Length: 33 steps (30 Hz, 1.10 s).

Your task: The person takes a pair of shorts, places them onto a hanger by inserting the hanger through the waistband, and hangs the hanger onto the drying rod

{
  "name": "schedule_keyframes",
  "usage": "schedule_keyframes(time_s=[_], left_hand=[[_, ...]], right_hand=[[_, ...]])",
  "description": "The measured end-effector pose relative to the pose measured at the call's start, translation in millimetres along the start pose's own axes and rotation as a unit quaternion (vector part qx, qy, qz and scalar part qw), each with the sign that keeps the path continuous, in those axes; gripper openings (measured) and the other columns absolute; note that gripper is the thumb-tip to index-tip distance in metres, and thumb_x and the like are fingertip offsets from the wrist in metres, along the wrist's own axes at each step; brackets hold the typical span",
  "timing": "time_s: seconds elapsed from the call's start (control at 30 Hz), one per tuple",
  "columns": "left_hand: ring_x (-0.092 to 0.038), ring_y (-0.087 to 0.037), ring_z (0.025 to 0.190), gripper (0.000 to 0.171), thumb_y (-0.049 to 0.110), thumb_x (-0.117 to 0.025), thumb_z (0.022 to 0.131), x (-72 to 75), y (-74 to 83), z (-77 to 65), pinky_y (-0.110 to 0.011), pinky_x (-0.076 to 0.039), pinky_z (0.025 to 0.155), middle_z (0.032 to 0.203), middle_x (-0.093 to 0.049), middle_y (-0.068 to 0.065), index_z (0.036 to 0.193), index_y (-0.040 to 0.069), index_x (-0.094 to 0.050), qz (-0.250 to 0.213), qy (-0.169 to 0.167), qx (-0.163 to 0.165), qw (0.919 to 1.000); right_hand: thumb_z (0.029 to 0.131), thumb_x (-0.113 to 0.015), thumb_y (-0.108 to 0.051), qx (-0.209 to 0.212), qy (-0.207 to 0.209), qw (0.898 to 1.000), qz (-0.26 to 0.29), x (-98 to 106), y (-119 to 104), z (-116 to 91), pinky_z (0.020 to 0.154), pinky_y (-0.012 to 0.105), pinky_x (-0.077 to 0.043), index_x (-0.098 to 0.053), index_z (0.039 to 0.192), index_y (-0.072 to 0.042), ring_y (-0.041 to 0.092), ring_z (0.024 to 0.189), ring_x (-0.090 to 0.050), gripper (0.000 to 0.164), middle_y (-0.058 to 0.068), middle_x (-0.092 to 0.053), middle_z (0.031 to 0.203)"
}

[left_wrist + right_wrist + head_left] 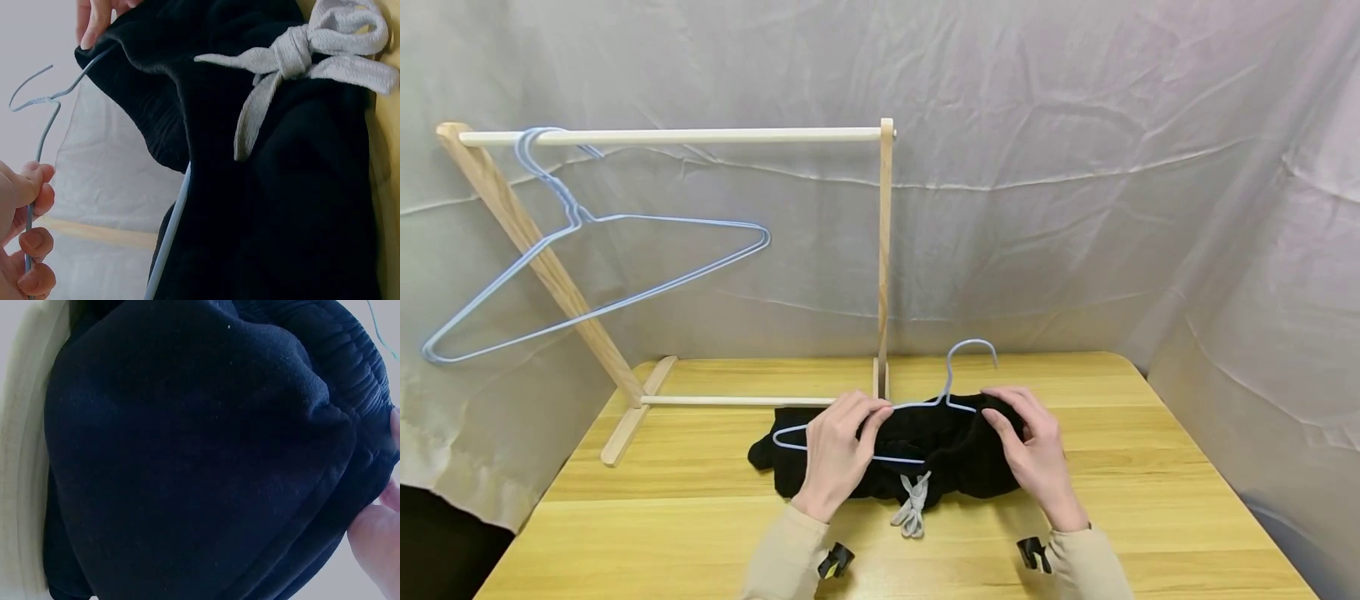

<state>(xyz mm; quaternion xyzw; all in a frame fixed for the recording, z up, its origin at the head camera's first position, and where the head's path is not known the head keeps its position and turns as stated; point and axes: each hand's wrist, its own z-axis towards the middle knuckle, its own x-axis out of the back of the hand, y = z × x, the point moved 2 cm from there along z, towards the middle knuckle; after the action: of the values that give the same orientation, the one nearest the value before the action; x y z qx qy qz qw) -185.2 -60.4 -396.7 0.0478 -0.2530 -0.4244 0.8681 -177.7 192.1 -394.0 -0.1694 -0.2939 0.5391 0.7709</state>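
A pair of black drawstring pants lies bunched on the table, a grey drawstring tied in a bow at its front. A light blue wire hanger reaches into the waist opening on its right side, with the hook upright above. My left hand grips the hanger's upper wire left of the hook; its fingers curl round the wire in the left wrist view. The hanger's left end shows outside the waistband. With thumb and fingers my right hand pinches the gathered waistband over the hanger's right arm.
Behind and to the left stands a wooden rack with a white top rail. Several blue hangers hang together near the rail's left end. The wooden table reaches back to a grey curtain.
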Motion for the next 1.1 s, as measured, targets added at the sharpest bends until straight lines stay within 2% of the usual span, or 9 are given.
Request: schedule_keyframes(time_s=[0.27,0.4,0.63,0.77,0.87,0.97,1.03,1.07,1.1], left_hand=[[-0.065,-0.008,0.072,0.008,0.022,-0.068,0.096,-1.9,3.0,-0.7,-0.022,-0.047,0.058,0.083,-0.071,0.007,0.092,0.019,-0.074,-0.007,-0.003,0.008,0.9999],[-0.063,-0.008,0.069,0.007,0.020,-0.069,0.095,-2.6,3.8,-1.8,-0.020,-0.045,0.057,0.083,-0.070,0.007,0.092,0.018,-0.074,-0.008,-0.003,0.012,0.9999],[-0.063,-0.008,0.071,0.007,0.019,-0.069,0.095,-5.2,5.3,-2.9,-0.021,-0.047,0.060,0.084,-0.069,0.006,0.092,0.017,-0.074,-0.009,-0.011,0.004,0.9999],[-0.066,-0.012,0.084,0.006,0.013,-0.070,0.094,-5.1,6.3,-1.1,-0.023,-0.051,0.074,0.091,-0.071,0.002,0.098,0.013,-0.074,-0.034,-0.017,-0.012,0.9992],[-0.065,-0.018,0.096,0.014,0.010,-0.070,0.094,-2.1,7.8,2.4,-0.026,-0.052,0.087,0.102,-0.071,-0.004,0.107,0.008,-0.073,-0.077,0.001,-0.044,0.9961],[-0.066,-0.018,0.092,0.015,0.010,-0.070,0.094,4.0,9.6,6.5,-0.024,-0.054,0.085,0.100,-0.070,-0.006,0.109,0.005,-0.072,-0.131,0.015,-0.091,0.9871],[-0.064,-0.010,0.077,0.010,0.010,-0.070,0.094,9.7,10.0,8.3,-0.019,-0.053,0.073,0.088,-0.070,-0.002,0.103,0.007,-0.073,-0.158,-0.011,-0.108,0.9814],[-0.062,-0.006,0.071,0.007,0.010,-0.070,0.095,12.8,9.7,8.9,-0.016,-0.052,0.068,0.082,-0.070,0.001,0.100,0.008,-0.074,-0.169,-0.039,-0.106,0.9791],[-0.060,-0.002,0.067,0.006,0.011,-0.069,0.095,15.9,8.9,9.1,-0.014,-0.051,0.064,0.077,-0.069,0.002,0.097,0.010,-0.074,-0.179,-0.081,-0.088,0.9765]], right_hand=[[0.080,-0.067,0.023,0.023,0.000,1.000,-0.004,-2.3,1.9,-1.6,0.092,0.009,-0.047,-0.070,0.111,0.006,-0.002,0.107,-0.062,0.036,0.018,-0.068,0.101],[0.080,-0.069,0.020,0.034,-0.016,0.999,-0.031,-5.5,1.3,-2.4,0.094,0.010,-0.046,-0.071,0.112,0.004,0.001,0.105,-0.063,0.036,0.015,-0.069,0.101],[0.087,-0.070,0.008,0.035,-0.031,0.996,-0.069,-9.4,1.6,-4.8,0.090,0.009,-0.045,-0.073,0.109,-0.001,0.012,0.092,-0.068,0.023,0.009,-0.072,0.096],[0.088,-0.069,0.008,0.032,-0.017,0.997,-0.072,-10.4,2.5,-4.1,0.088,0.009,-0.045,-0.075,0.106,-0.004,0.007,0.091,-0.067,0.022,0.009,-0.072,0.092],[0.088,-0.068,0.010,0.028,0.008,0.997,-0.071,-9.8,3.5,-3.5,0.090,0.009,-0.045,-0.075,0.104,-0.003,0.006,0.092,-0.066,0.022,0.011,-0.072,0.091],[0.090,-0.067,0.009,0.029,0.042,0.997,-0.064,-7.5,4.1,-2.6,0.092,0.010,-0.045,-0.074,0.104,-0.001,0.007,0.094,-0.066,0.019,0.013,-0.071,0.092],[0.090,-0.066,0.009,0.029,0.062,0.996,-0.061,-6.0,4.6,-2.3,0.093,0.010,-0.045,-0.074,0.104,0.000,0.007,0.095,-0.066,0.019,0.015,-0.071,0.092],[0.091,-0.065,0.009,0.027,0.068,0.995,-0.061,-5.3,4.8,-2.4,0.093,0.010,-0.045,-0.074,0.104,0.001,0.005,0.096,-0.066,0.018,0.015,-0.070,0.092],[0.091,-0.065,0.009,0.026,0.073,0.995,-0.063,-4.7,5.1,-2.5,0.094,0.010,-0.045,-0.074,0.105,0.000,0.005,0.096,-0.065,0.019,0.015,-0.071,0.093]])
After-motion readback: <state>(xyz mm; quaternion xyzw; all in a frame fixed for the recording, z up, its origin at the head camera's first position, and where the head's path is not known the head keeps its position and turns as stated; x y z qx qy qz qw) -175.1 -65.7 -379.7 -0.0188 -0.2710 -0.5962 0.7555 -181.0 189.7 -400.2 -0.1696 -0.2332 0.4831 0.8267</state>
